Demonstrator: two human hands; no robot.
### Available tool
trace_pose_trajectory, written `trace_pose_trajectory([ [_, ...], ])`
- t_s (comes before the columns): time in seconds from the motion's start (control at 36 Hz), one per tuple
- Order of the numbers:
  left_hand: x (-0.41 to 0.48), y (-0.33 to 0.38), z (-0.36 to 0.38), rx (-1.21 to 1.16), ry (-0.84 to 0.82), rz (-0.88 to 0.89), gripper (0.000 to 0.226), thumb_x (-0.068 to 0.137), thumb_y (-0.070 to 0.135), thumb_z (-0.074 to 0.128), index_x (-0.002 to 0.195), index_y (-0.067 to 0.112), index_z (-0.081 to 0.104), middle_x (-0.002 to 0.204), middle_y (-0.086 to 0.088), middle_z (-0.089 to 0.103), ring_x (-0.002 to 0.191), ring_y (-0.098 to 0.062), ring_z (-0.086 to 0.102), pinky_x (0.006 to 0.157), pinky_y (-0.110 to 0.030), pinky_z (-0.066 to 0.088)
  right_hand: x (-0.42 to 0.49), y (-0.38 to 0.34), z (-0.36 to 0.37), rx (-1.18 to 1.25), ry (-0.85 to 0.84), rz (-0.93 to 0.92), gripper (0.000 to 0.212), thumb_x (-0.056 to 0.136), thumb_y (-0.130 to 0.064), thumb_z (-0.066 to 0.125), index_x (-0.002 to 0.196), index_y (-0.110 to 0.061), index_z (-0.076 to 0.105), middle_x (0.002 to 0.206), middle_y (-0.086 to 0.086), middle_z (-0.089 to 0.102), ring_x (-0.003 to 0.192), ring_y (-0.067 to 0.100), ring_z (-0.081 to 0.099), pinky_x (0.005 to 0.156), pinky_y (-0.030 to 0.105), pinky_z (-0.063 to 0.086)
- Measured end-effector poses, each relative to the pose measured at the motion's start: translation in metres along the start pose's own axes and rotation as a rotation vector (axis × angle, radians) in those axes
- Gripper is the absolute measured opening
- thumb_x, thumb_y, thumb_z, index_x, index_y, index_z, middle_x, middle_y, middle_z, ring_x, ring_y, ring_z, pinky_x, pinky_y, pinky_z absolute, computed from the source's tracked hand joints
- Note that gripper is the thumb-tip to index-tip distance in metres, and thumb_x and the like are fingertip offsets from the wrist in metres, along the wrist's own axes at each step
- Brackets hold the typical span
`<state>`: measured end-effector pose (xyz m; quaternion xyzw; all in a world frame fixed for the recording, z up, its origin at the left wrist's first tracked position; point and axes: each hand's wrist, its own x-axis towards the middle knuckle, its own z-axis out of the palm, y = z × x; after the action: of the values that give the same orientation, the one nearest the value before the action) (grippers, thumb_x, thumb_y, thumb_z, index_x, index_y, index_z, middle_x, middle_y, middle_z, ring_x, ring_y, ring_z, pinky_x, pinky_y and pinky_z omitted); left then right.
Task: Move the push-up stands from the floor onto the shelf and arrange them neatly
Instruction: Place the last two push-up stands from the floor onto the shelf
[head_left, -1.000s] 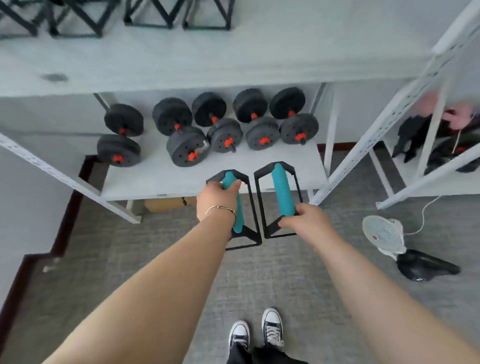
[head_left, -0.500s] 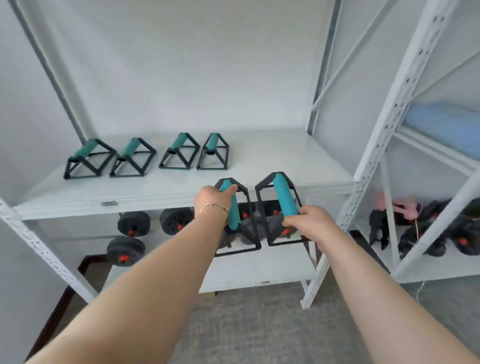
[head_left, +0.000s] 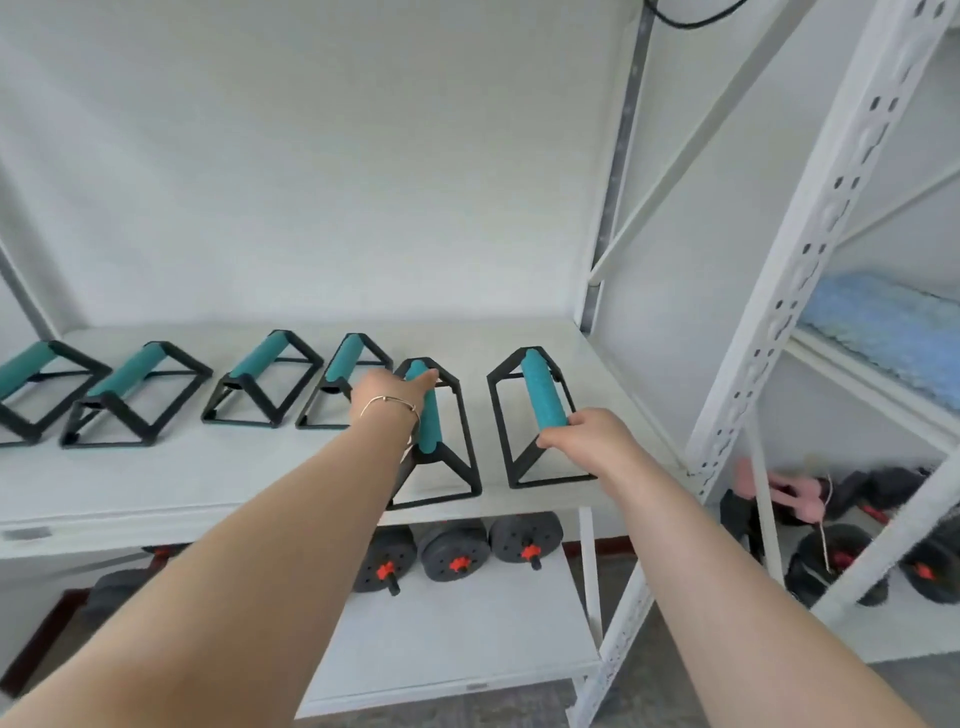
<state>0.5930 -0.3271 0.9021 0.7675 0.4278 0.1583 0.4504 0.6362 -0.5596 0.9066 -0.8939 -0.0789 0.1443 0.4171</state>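
We stand before a white metal shelf set against a pale wall, its middle board already carrying a row of four black-framed triangular push-up stands with teal foam handles, lined up side by side near the back so their handles all run front to back. We judge that this row is the pattern to follow, which is why we bring the next two in at its right end. Our left hand wraps its grip over the teal handle of the fifth black-framed stand, fingers closed round the far part of the foam, holding from above so the base can come down flat; its base reaches the front edge of the board, and whether it rests fully on the shelf we cannot tell. Our right hand pinches the near end of the handle of the sixth black-framed stand, grip pressed together on the foam, leaving most of the handle bare. This stand sits just beside the fifth, apart from it by a clear gap, and both lie nearer the front than the earlier four. We judge the placing nearly done; what remains is to push the pair back level with the row. Below, black dumbbells with orange collars fill the lower board, so this level is the free one.
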Motion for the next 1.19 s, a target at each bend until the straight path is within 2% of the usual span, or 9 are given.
trace_pose_trajectory([
  [0.17, 0.038, 0.028, 0.038, 0.025, 0.026, -0.017, 0.052, 0.076, 0.057, 0.068, 0.076, 0.007, 0.053, 0.066, -0.004, 0.051, 0.05, -0.018, 0.047, 0.043, -0.027, 0.03, 0.076, -0.002, -0.015, 0.022, -0.031, -0.003, 0.034, 0.07, -0.031, 0.074, 0.094, -0.008, 0.067, 0.072, 0.003, 0.054, 0.064, 0.018, 0.05, 0.059, 0.029, 0.037],
  [0.33, 0.072, 0.042, 0.064, 0.071, 0.019, -0.062, 0.054, 0.075, 0.057, 0.069, 0.079, 0.006, 0.052, 0.061, -0.005, 0.05, 0.048, -0.019, 0.046, 0.043, -0.027, 0.033, 0.13, -0.006, -0.014, 0.032, -0.059, 0.021, 0.033, 0.07, -0.03, 0.074, 0.092, -0.006, 0.066, 0.073, 0.004, 0.052, 0.062, 0.02, 0.048, 0.058, 0.029, 0.034],
  [0.58, 0.13, 0.071, 0.09, 0.155, -0.04, -0.023, 0.052, 0.078, 0.058, 0.066, 0.081, 0.007, 0.054, 0.064, -0.005, 0.053, 0.05, -0.019, 0.05, 0.042, -0.027, 0.033, 0.189, -0.013, -0.005, 0.03, -0.054, 0.068, 0.032, 0.068, -0.03, 0.073, 0.089, -0.006, 0.066, 0.069, 0.003, 0.049, 0.058, 0.02, 0.043, 0.054, 0.027, 0.03],
  [0.72, 0.157, 0.075, 0.104, 0.17, -0.088, -0.037, 0.052, 0.076, 0.057, 0.068, 0.082, 0.007, 0.055, 0.066, -0.005, 0.054, 0.053, -0.019, 0.05, 0.046, -0.028, 0.036, 0.211, -0.016, -0.002, 0.028, -0.042, 0.097, 0.029, 0.064, -0.03, 0.073, 0.082, -0.01, 0.063, 0.069, 0.003, 0.046, 0.057, 0.02, 0.041, 0.053, 0.026, 0.028],
  [0.83, 0.166, 0.073, 0.111, 0.197, -0.1, -0.044, 0.052, 0.077, 0.058, 0.067, 0.081, 0.007, 0.055, 0.068, -0.005, 0.055, 0.052, -0.018, 0.05, 0.043, -0.027, 0.033, 0.222, -0.013, 0.0, 0.034, -0.03, 0.118, 0.035, 0.065, -0.031, 0.073, 0.088, -0.005, 0.067, 0.072, 0.003, 0.049, 0.061, 0.021, 0.045, 0.056, 0.028, 0.031],
  [1.03, 0.168, 0.068, 0.114, 0.218, -0.08, -0.041, 0.053, 0.079, 0.059, 0.063, 0.084, 0.006, 0.058, 0.078, -0.008, 0.061, 0.052, -0.018, 0.05, 0.043, -0.025, 0.032, 0.226, -0.011, 0.001, -0.017, -0.049, 0.106, 0.037, 0.068, -0.035, 0.071, 0.091, -0.007, 0.067, 0.071, 0.003, 0.051, 0.061, 0.02, 0.046, 0.056, 0.028, 0.032],
  [1.11, 0.165, 0.068, 0.113, 0.257, -0.081, -0.019, 0.052, 0.084, 0.055, 0.058, 0.092, 0.004, 0.062, 0.08, -0.007, 0.062, 0.053, -0.018, 0.05, 0.044, -0.025, 0.032, 0.222, -0.014, 0.001, -0.068, -0.052, 0.08, 0.03, 0.073, -0.034, 0.068, 0.087, -0.008, 0.062, 0.066, 0.002, 0.046, 0.057, 0.02, 0.043, 0.051, 0.027, 0.029],
  [1.19, 0.156, 0.065, 0.112, 0.299, -0.052, 0.068, 0.044, 0.087, 0.045, 0.05, 0.101, 0.005, 0.062, 0.092, -0.009, 0.065, 0.063, -0.022, 0.055, 0.051, -0.027, 0.038, 0.218, -0.014, 0.005, -0.132, -0.021, 0.046, 0.031, 0.079, -0.034, 0.064, 0.096, -0.009, 0.059, 0.071, 0.002, 0.051, 0.059, 0.02, 0.048, 0.05, 0.027, 0.032],
])
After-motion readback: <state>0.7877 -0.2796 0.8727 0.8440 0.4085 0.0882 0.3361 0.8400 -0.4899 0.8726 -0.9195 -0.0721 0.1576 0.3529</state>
